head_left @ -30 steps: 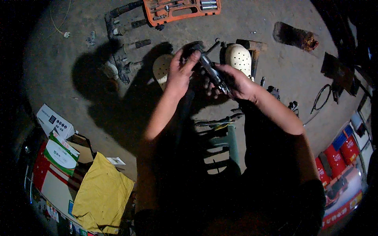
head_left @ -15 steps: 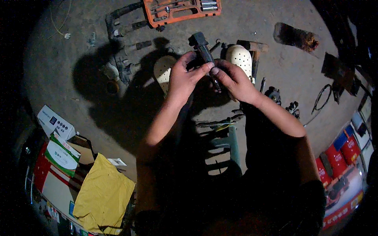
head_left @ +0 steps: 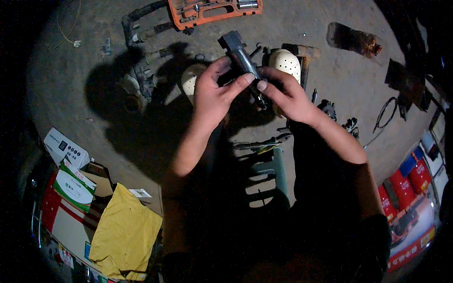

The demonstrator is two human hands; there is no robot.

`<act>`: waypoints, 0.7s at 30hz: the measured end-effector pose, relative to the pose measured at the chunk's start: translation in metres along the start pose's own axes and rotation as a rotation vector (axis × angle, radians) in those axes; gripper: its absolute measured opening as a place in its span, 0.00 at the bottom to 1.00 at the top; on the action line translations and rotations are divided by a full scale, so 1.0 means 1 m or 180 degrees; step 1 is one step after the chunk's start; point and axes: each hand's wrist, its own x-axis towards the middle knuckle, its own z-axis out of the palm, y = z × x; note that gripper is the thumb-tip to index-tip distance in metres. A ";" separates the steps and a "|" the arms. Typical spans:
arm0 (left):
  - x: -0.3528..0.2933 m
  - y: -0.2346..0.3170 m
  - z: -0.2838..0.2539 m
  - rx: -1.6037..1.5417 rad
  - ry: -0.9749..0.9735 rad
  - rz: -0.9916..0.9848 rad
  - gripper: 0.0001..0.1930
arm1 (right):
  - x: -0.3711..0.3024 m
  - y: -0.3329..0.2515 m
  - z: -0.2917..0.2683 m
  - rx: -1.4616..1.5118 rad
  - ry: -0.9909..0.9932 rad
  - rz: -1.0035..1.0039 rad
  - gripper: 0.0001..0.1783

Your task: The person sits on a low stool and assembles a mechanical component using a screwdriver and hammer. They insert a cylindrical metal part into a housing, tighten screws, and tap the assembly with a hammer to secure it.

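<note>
Both my hands hold a black cylindrical part with a blocky head, tilted so that the head points away to the upper left. My left hand grips it from the left, thumb laid along its side. From the right, my right hand closes on the narrower near end, its thumb pressed close to the left thumb. Some fingers of both hands are hidden behind the part. Beneath the hands are my pale perforated clogs, the left one partly covered by my left hand.
An open orange tool case with sockets lies at the far side. Beside the right clog is a hammer-shaped tool. A greenish stool stands close by. Boxes and a yellow bag sit left, red containers right.
The black part has tilted slightly further left and its side catches more light. My left hand has shifted a little left; both hands keep hold. The view has moved slightly.
</note>
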 end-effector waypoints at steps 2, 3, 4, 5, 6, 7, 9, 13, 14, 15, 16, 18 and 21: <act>-0.001 0.001 0.000 -0.0474 0.0082 -0.0186 0.15 | -0.005 -0.004 0.000 0.1008 -0.0393 0.0221 0.22; -0.001 0.002 0.000 -0.0727 0.0140 -0.0275 0.15 | -0.006 -0.006 -0.001 0.1490 -0.0624 0.0336 0.23; -0.002 0.003 -0.001 -0.0878 0.0157 -0.0324 0.15 | -0.006 -0.009 -0.001 0.1514 -0.0671 0.0283 0.25; -0.003 0.004 -0.001 -0.1046 0.0186 -0.0368 0.15 | -0.006 -0.011 -0.003 0.1542 -0.0775 0.0263 0.26; -0.004 0.005 -0.001 -0.1220 0.0217 -0.0419 0.14 | -0.005 -0.012 -0.004 0.1591 -0.0865 0.0240 0.27; -0.005 0.007 -0.001 -0.1379 0.0175 -0.0470 0.14 | -0.005 -0.014 -0.005 0.1655 -0.0912 0.0281 0.27; -0.006 0.009 0.000 -0.1466 0.0186 -0.0376 0.14 | -0.006 -0.018 -0.007 0.1708 -0.0975 0.0230 0.28; -0.007 0.012 0.001 -0.1554 0.0149 -0.0331 0.14 | -0.006 -0.021 -0.009 0.1726 -0.1001 0.0153 0.28; -0.007 0.013 0.002 -0.1520 0.0172 -0.0289 0.14 | -0.005 -0.021 -0.009 0.1653 -0.0950 0.0167 0.28; -0.007 0.013 0.002 -0.1485 0.0196 -0.0246 0.14 | -0.005 -0.021 -0.008 0.1580 -0.0899 0.0181 0.27; -0.007 0.012 0.002 -0.1475 0.0187 -0.0191 0.14 | -0.004 -0.021 -0.008 0.1509 -0.0850 0.0195 0.26; -0.006 0.012 0.001 -0.1254 0.0362 -0.0127 0.14 | -0.003 -0.021 -0.006 0.1367 -0.0696 0.0252 0.24; -0.006 0.013 0.002 -0.0877 0.0477 -0.0018 0.17 | -0.003 -0.021 -0.004 0.1103 -0.0540 0.0230 0.21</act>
